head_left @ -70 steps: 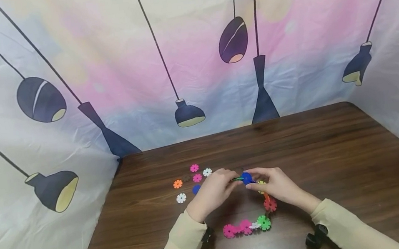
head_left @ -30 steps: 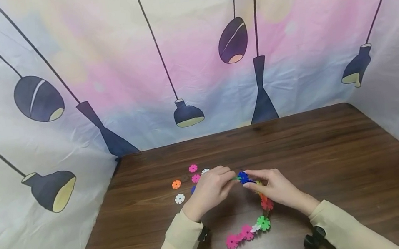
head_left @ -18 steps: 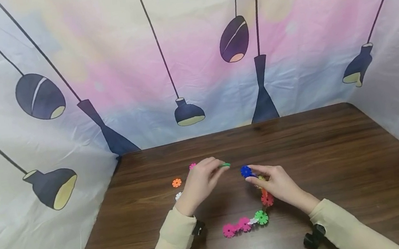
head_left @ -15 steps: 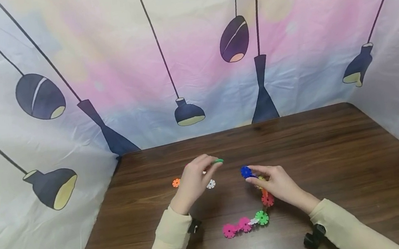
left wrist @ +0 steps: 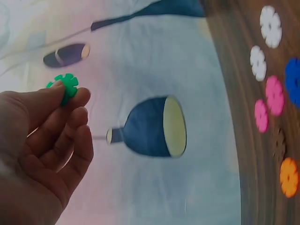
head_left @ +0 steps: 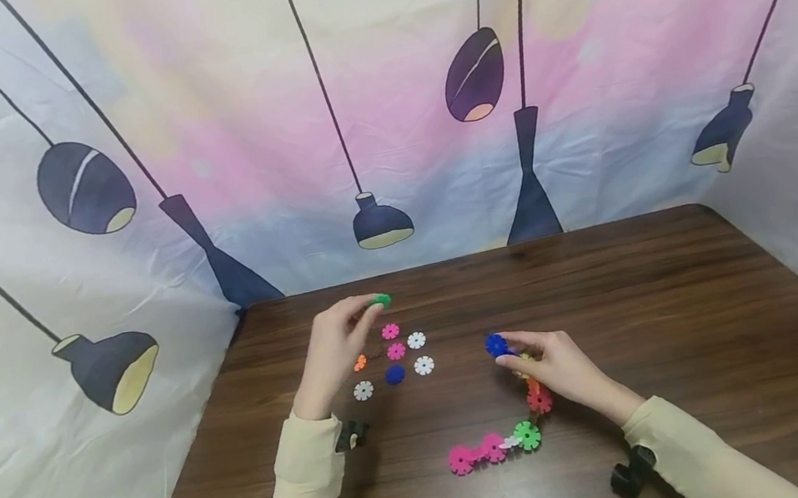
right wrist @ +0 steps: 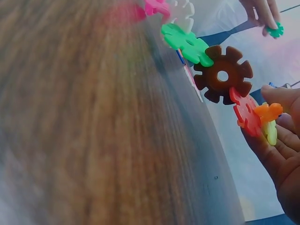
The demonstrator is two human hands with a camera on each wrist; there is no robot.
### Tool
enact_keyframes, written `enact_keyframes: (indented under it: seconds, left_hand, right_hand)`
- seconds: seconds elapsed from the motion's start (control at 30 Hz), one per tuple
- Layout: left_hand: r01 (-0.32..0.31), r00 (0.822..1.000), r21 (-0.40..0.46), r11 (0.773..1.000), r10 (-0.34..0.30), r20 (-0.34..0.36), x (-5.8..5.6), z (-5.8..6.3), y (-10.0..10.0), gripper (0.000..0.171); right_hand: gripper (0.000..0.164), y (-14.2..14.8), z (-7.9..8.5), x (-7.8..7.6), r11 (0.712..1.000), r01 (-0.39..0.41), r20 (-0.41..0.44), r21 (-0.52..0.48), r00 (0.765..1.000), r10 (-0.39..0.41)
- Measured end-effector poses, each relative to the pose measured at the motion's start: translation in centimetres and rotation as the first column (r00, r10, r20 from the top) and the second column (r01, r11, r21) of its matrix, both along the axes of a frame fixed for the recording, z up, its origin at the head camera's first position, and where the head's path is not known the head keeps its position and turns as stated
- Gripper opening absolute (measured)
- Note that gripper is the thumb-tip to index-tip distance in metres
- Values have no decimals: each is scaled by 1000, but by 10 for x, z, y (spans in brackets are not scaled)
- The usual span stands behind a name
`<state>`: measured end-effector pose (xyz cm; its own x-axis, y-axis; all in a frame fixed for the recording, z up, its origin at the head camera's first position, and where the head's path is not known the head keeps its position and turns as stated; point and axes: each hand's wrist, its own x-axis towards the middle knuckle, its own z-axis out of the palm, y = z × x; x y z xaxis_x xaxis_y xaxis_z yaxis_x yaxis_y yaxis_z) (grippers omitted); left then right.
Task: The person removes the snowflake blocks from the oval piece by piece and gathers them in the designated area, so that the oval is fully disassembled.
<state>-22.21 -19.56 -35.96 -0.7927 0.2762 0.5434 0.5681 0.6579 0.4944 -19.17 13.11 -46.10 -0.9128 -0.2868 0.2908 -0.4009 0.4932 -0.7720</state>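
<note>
My left hand (head_left: 329, 349) pinches a loose green interlocking disc (left wrist: 70, 85) between thumb and index finger, raised over the far left of the table. With thumb and fingers, my right hand (head_left: 569, 363) holds one end of a chain of notched flower-shaped discs (head_left: 527, 436). A blue disc (head_left: 496, 345) sits at that held end. From there the chain curves toward me through yellow, orange, red, brown, green and white discs to pink ones. In the right wrist view the brown disc (right wrist: 229, 70) joins the green and red pieces; my fingers partly hide the rest.
Loose discs lie between the hands and left of centre: pink (head_left: 396, 351), white (head_left: 424, 365), blue (head_left: 395, 375), orange (head_left: 360, 363) and a dark brown one (left wrist: 279, 145). A printed lamp curtain (head_left: 425, 220) borders the wooden table (head_left: 647, 292).
The green disc in my left hand has come away from the blue end of the chain. That hand has moved left and farther back with it; the right hand stays nearly in place.
</note>
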Motion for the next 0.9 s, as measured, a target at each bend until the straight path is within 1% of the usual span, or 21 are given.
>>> enact_keyframes:
  seconds: [0.13,0.2,0.27,0.33,0.4,0.47,0.6,0.67,0.8,0.9]
  left_hand:
    - [-77,996,21,997,76,39,1,7,-14,25]
    - [-111,992,27,993,109,70,4,10,-21,26]
    - [-121,989,20,992,119,93,7,11,-27,26]
    - [-111,987,3,994,110,119,11,9,-33,26]
    - [-89,983,-19,996,91,160,13,3,-38,26]
    - [-65,975,-52,997,74,210,17,-7,-42,26]
    - [-15,947,-133,991,56,315,22,-29,-45,22]
    - [16,937,-177,984,47,347,23,-38,-44,17]
    - [73,913,-220,973,23,408,24,-51,-40,7]
    - [99,892,-240,966,20,451,24,-58,-38,6]
  right_hand:
    - [51,2,0,0,1000,2,25,0,1000,-2]
    - [51,2,-1,0,1000,-2,34,7,999,1]
    - [50,2,-2,-1,1000,-4,38,12,999,4]
    - [50,1,-3,-2,1000,-7,40,19,999,6]
    - [50,0,-3,-2,1000,-18,47,16,999,17]
    - [50,0,-4,-1,1000,-27,53,15,998,26]
    - [50,-1,-3,0,999,-34,64,9,997,33]
    - [49,-1,-3,1,999,-32,60,8,998,31]
    - [51,-1,-2,0,999,-53,54,7,997,52]
    - [52,-1,-1,0,998,-60,50,4,997,60]
